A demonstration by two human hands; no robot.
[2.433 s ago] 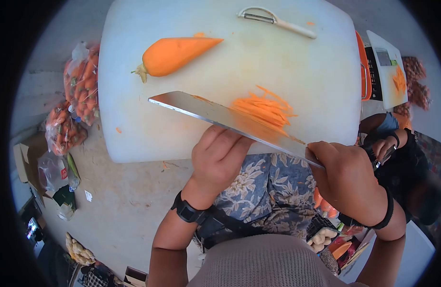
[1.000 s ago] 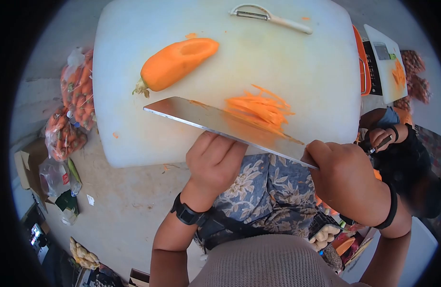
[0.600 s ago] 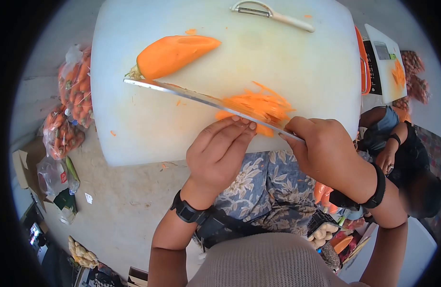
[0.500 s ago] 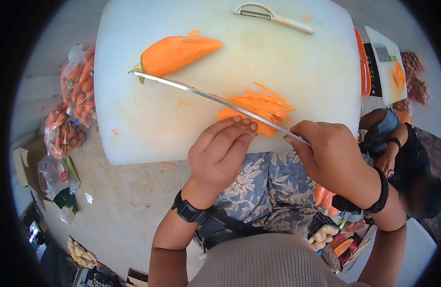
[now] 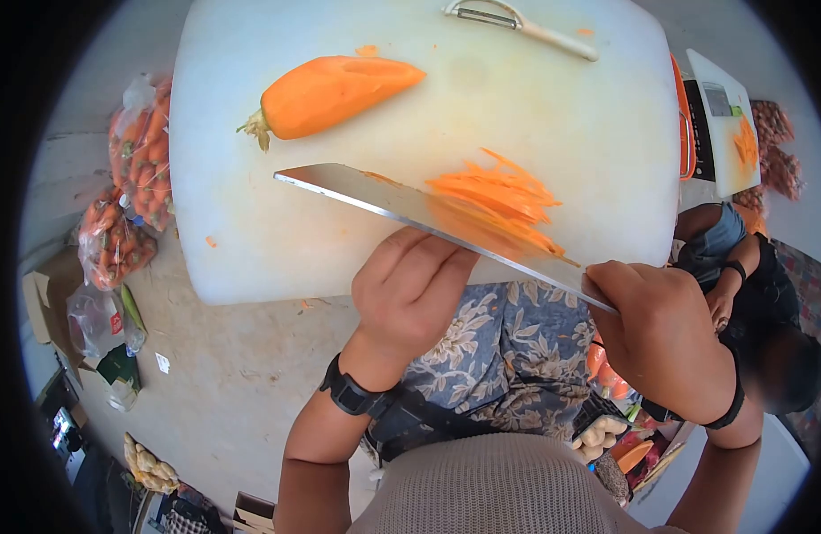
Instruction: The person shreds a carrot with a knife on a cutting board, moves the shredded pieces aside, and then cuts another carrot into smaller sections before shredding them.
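My right hand (image 5: 668, 334) is closed around the handle of a broad-bladed knife (image 5: 375, 198), its blade tilted and reaching left across the cutting board (image 5: 250, 240). Shredded carrot (image 5: 499, 196) lies in a pile just beyond the blade, partly covered by it. My left hand (image 5: 415, 285) is bent at the board's near edge, fingers together against the carrot slices; the blade hides its fingertips and most of what they hold. Farther back lies a large peeled carrot (image 5: 330, 96) with its stem end to the left. A white peeler (image 5: 539, 34) rests near the far edge.
Bags of carrots (image 5: 148, 165) stand on the floor at left, near a cardboard box (image 5: 50, 311). At right, another person (image 5: 740, 267) sits beside a second cutting board (image 5: 726, 125) with cut carrot. An orange container (image 5: 686, 125) shows behind my board.
The knife has lifted off the carrot and its flat has tilted into view. My right hand has moved right and slightly toward me. My left hand has stayed nearly in place.
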